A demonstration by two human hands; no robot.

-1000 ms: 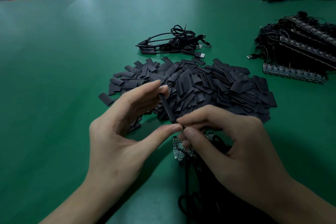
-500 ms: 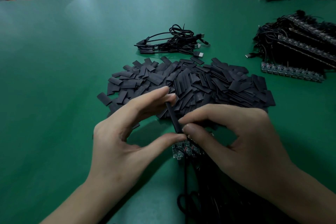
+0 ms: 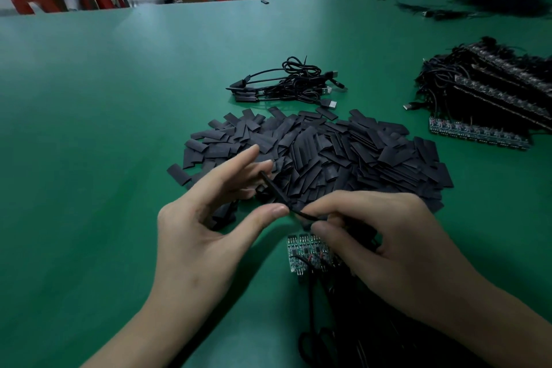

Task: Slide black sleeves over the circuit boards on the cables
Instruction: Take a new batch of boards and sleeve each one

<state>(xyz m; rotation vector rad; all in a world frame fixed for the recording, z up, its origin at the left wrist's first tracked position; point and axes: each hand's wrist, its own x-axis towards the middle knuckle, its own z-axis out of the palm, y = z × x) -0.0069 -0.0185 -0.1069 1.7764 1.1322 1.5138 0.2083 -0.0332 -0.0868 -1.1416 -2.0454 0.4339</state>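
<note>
Item, as I see it: flat black sleeve (image 3: 273, 190), pinched end to end in left grip (image 3: 200, 233); right grip (image 3: 394, 251) clamped on thin black cable (image 3: 309, 216) meeting sleeve's lower end.

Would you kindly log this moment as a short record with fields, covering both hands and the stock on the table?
Left hand: pinches a narrow black tube sleeve between thumb and fingers
Right hand: pinches the thin black cable at the sleeve's lower end
Boards: small green circuit boards, partly covered by the right fingers
Sleeve stock: heap of flat black sleeves beyond the hands
Far centre: bundle of black cables with USB plugs
Right edge: stacked black cables with board strips
</note>
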